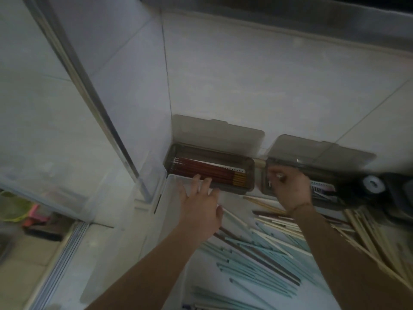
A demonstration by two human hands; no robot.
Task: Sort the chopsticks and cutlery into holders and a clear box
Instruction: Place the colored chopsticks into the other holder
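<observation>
Left hand [199, 204] spreads open by our red-chopstick holder [210, 173]; right hand [288, 186] pinches something small into the second holder [312, 182]. Next, more chopsticks [257, 260].

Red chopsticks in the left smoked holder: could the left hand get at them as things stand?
Probably yes. The left hand is open, fingers at the near rim of the left holder, whose lid is swung back against the wall. The red chopsticks lie uncovered just beyond them.
</observation>
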